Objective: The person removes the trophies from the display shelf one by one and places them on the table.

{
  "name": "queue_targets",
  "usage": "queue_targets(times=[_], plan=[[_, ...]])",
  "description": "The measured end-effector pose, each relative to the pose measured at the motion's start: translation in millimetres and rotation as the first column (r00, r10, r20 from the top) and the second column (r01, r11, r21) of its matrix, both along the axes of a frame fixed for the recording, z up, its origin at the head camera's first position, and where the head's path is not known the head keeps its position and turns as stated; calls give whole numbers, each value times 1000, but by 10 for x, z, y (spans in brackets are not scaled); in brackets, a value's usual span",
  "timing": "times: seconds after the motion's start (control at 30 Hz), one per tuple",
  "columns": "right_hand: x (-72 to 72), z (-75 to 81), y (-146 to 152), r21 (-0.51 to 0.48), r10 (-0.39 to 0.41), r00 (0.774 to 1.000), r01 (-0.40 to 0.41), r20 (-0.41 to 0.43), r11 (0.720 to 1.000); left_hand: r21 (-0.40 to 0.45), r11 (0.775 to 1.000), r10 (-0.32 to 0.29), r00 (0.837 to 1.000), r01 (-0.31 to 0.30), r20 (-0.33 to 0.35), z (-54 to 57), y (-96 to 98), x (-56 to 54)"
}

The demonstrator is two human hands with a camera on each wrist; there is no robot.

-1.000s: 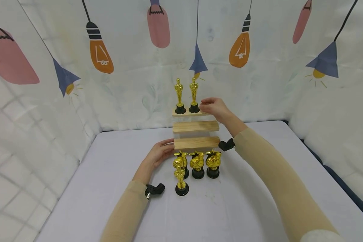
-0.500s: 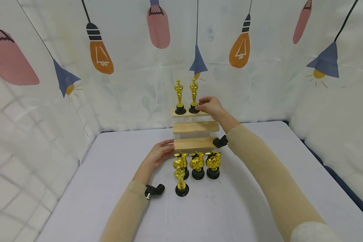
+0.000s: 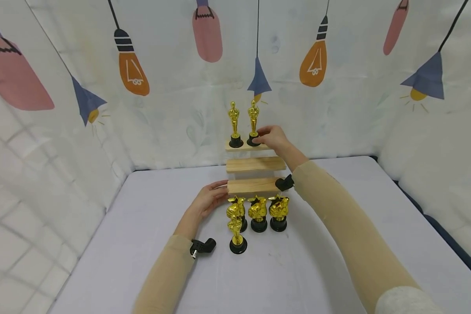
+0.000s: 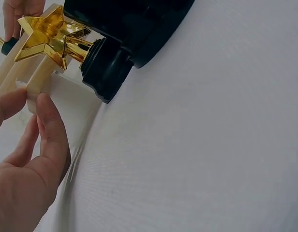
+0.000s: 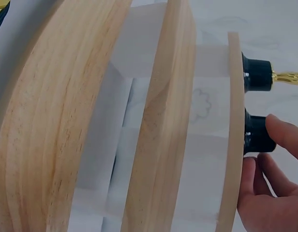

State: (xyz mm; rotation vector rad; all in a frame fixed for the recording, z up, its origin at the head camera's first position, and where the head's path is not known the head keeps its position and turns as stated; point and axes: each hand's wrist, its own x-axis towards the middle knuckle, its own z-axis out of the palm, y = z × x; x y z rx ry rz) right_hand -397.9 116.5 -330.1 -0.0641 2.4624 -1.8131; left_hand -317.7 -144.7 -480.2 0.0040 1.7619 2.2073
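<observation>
A three-tier wooden display shelf (image 3: 255,186) stands at the middle back of the table. My left hand (image 3: 209,198) pinches the left end of its lowest board (image 4: 35,87) between thumb and finger. On the top board (image 5: 234,145) two gold figure trophies with black bases stand upright. My right hand (image 3: 274,138) holds the base of the right trophy (image 3: 253,120), thumb in front; some fingers are hidden. The left trophy (image 3: 234,122) stands beside it, untouched. The middle board (image 3: 255,164) and lowest board carry no trophies.
Three gold trophies with stars (image 3: 257,213) stand in a row before the shelf. Another gold figure trophy (image 3: 237,237) stands in front of the row's left one. A white cloth covers the table (image 3: 298,279); patterned fabric (image 3: 161,126) hangs behind.
My right hand has moved left from beside the right top trophy onto its base. The left hand stays at the lowest board's end.
</observation>
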Motion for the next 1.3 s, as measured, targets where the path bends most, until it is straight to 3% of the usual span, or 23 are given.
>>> queue_targets(times=[0.2, 0.57, 1.3], plan=[[-8, -25, -17, 65, -16, 999, 18, -30, 998, -4, 1000, -2, 1000, 2, 4, -11, 10, -4], [5, -43, -28, 70, -26, 998, 31, -64, 997, -8, 1000, 3, 1000, -3, -16, -22, -4, -6], [84, 19, 9, 77, 38, 998, -33, -55, 997, -8, 1000, 7, 1000, -7, -6, -10, -2, 0]])
